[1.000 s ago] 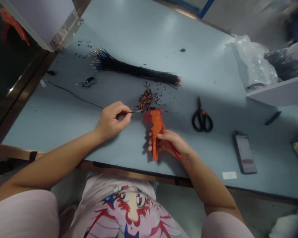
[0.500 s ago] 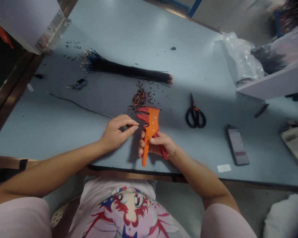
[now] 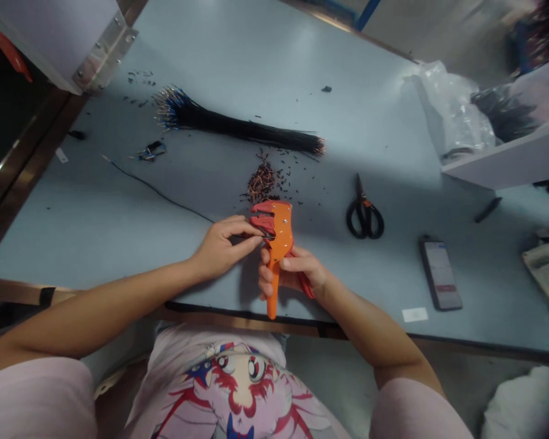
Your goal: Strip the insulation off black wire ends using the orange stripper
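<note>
Pinched between the thumb and fingers of my left hand [image 3: 226, 245] is a thin black wire [image 3: 165, 196]. Its near end sits at the side of the orange and red wire stripper [image 3: 282, 228], just below the red jaws; the very tip is hidden. The rest of the wire trails left across the table to a blue terminal end. My right hand [image 3: 299, 271] is wrapped round the stripper's handles, the tool standing with its jaws away from me. Beyond the jaws lies a pile of short black and copper offcuts [image 3: 261, 182].
A long bundle of black wires [image 3: 247, 129] lies behind the offcuts. Black-handled scissors [image 3: 365, 216], a phone [image 3: 440, 274] and a white label [image 3: 414, 314] are on the right. Clear plastic bags [image 3: 457, 110] stand behind a white panel. Several blue-ended pieces [image 3: 150, 151] lie at left.
My left hand has moved slightly right, its fingertips now against the stripper's side. The stripper has shifted slightly towards me. The whole view has also shifted a little.
</note>
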A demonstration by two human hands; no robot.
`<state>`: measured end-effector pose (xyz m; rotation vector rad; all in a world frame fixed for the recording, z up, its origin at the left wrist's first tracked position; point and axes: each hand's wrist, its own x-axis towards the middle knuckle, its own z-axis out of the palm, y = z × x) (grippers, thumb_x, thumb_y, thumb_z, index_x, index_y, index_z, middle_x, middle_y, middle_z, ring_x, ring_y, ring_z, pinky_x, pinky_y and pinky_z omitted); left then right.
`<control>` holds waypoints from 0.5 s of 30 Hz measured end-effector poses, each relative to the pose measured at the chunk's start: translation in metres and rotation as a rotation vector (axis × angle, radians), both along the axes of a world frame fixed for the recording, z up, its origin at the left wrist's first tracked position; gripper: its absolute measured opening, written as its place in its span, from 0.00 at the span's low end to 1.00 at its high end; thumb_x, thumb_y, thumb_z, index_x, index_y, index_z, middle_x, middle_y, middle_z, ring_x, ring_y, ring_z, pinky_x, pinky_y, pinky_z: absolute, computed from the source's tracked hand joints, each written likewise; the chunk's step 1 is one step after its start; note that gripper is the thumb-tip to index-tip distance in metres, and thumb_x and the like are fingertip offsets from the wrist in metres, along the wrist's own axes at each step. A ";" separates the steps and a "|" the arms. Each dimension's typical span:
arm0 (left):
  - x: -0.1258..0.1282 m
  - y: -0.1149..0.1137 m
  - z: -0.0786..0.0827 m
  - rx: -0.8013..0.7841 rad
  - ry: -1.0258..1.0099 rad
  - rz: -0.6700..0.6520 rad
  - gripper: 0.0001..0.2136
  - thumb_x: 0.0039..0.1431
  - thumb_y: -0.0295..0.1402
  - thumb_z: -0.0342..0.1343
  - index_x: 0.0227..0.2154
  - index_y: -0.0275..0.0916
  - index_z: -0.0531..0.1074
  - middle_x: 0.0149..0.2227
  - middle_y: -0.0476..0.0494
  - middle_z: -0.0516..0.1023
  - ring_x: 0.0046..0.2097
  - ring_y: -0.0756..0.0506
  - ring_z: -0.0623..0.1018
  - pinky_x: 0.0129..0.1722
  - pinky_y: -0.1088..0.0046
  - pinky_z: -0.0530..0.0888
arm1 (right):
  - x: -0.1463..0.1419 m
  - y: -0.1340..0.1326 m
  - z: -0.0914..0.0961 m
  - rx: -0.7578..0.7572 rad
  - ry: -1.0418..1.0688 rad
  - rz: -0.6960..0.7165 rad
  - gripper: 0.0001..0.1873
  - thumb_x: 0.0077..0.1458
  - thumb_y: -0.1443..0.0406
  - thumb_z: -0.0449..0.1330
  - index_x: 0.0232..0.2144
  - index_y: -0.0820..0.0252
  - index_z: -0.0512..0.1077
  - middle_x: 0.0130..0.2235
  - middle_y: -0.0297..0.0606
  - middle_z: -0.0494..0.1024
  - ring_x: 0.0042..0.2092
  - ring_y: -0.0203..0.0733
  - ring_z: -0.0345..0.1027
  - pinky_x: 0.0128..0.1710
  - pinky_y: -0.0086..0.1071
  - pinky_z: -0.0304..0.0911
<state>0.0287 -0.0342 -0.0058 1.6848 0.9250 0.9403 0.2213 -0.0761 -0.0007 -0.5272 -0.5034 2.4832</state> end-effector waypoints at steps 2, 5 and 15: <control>0.000 0.000 0.000 -0.004 -0.001 -0.004 0.04 0.56 0.31 0.56 0.31 0.39 0.76 0.34 0.46 0.77 0.37 0.50 0.75 0.39 0.73 0.70 | 0.000 -0.001 0.000 0.004 -0.008 -0.008 0.14 0.52 0.63 0.61 0.39 0.64 0.65 0.32 0.36 0.73 0.33 0.42 0.72 0.38 0.46 0.68; -0.001 0.000 0.002 -0.021 0.005 -0.005 0.05 0.56 0.31 0.56 0.31 0.39 0.76 0.34 0.46 0.77 0.36 0.50 0.75 0.40 0.72 0.70 | -0.002 -0.001 0.001 -0.010 -0.036 -0.024 0.14 0.53 0.61 0.61 0.38 0.64 0.65 0.30 0.35 0.72 0.31 0.41 0.72 0.36 0.44 0.69; 0.001 0.001 0.005 -0.047 -0.027 -0.041 0.06 0.55 0.28 0.55 0.34 0.39 0.77 0.37 0.45 0.79 0.40 0.49 0.76 0.43 0.71 0.72 | -0.004 -0.003 0.004 0.009 -0.063 -0.011 0.14 0.53 0.59 0.61 0.34 0.64 0.64 0.26 0.34 0.72 0.25 0.38 0.70 0.27 0.38 0.71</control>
